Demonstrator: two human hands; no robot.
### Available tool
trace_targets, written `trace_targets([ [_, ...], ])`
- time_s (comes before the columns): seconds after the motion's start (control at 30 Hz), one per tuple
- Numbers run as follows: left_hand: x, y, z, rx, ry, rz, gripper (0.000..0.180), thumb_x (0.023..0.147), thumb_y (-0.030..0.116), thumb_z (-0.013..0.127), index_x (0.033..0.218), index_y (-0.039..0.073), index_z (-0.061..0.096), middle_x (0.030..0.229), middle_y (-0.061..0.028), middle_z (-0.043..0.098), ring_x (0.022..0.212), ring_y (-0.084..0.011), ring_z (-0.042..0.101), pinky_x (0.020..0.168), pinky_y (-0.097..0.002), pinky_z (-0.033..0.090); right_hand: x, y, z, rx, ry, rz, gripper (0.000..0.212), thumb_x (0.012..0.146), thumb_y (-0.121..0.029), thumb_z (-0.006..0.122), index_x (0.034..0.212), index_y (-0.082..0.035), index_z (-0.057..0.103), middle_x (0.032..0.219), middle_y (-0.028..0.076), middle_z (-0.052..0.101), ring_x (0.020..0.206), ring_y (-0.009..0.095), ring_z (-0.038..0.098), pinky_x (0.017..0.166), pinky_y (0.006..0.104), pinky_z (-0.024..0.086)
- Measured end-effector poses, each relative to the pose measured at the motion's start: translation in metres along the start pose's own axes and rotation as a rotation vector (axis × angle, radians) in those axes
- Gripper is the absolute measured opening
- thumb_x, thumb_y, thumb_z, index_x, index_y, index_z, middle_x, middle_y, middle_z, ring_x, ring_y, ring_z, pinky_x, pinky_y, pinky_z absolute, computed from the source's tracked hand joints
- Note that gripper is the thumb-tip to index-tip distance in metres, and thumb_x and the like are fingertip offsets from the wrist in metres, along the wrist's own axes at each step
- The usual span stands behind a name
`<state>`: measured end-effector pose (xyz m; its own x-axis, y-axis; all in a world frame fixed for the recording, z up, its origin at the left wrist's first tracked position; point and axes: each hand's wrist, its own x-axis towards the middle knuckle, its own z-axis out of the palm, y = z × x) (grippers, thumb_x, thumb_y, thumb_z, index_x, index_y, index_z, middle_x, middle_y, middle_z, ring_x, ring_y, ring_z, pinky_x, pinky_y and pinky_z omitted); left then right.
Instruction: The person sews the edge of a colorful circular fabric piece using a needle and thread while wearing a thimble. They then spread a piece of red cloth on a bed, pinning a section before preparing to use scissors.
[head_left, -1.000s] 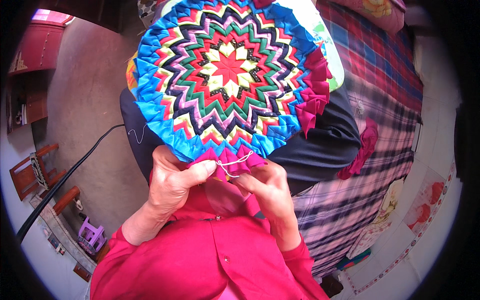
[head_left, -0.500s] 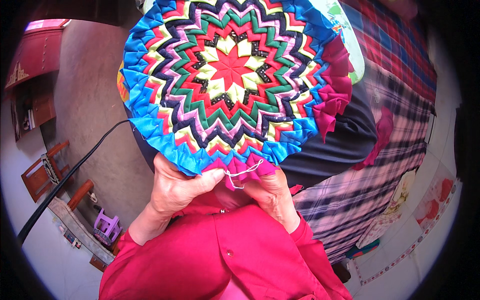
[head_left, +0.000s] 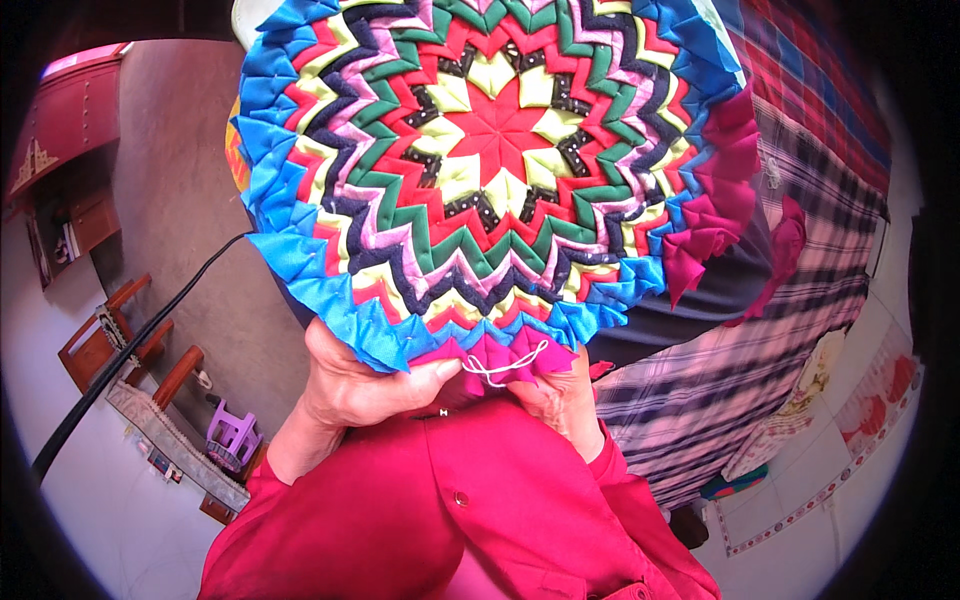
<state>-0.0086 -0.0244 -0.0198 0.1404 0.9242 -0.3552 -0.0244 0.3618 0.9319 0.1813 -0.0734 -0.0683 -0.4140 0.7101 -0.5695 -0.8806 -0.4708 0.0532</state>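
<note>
A round patchwork mat of folded cloth (head_left: 495, 135) fills the upper middle, with a red star at its centre and zigzag rings around it. Blue folded points edge it, and magenta cloth pieces (head_left: 715, 220) stand along its right rim. My left hand (head_left: 365, 390) grips the near edge, thumb on top beside a magenta piece and fingers hidden beneath. On the other side of that magenta stretch, my right hand (head_left: 568, 405) holds the same edge, its fingers partly hidden under the cloth. A loose white thread (head_left: 492, 374) lies looped over the magenta folds between both hands.
Dark cloth covers my lap under the mat. To the right spreads a plaid cloth (head_left: 740, 400) with a magenta scrap (head_left: 787, 245) on it. A black cable (head_left: 150, 335) runs in from the left. A purple stool (head_left: 233, 437) and wooden chair (head_left: 105, 345) stand lower left.
The mat looks larger and nearer, and its centre has shifted right. Both hands keep their hold on the near edge and sit slightly lower. The thread has moved a little with the mat.
</note>
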Motion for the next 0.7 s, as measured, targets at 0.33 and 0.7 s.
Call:
trace_targets([
  [0.33, 0.001, -0.003, -0.007, 0.072, 0.000, -0.036, 0.031, 0.067, -0.005, 0.080, 0.097, -0.004, 0.070, 0.101, -0.0143, 0.071, 0.091, -0.0251, 0.070, 0.082, -0.0353, 0.056, 0.008, -0.002, 0.015, -0.149, -0.193, -0.138, 0.059, 0.088, 0.008, 0.061, 0.142, 0.000, 0.038, 0.140, 0.013, 0.051, 0.127, 0.026, 0.053, 0.106, 0.0376, 0.046],
  [0.7, 0.002, -0.005, -0.014, 0.114, -0.041, 0.012, 0.035, 0.068, -0.006, 0.080, 0.101, -0.003, 0.069, 0.102, -0.0142, 0.071, 0.092, -0.0237, 0.070, 0.083, -0.0342, 0.055, -0.008, -0.007, -0.003, -1.132, 0.037, -0.051, 0.047, 0.101, -0.019, 0.048, 0.144, -0.004, 0.037, 0.140, 0.015, 0.051, 0.124, 0.029, 0.056, 0.103, 0.0412, 0.049],
])
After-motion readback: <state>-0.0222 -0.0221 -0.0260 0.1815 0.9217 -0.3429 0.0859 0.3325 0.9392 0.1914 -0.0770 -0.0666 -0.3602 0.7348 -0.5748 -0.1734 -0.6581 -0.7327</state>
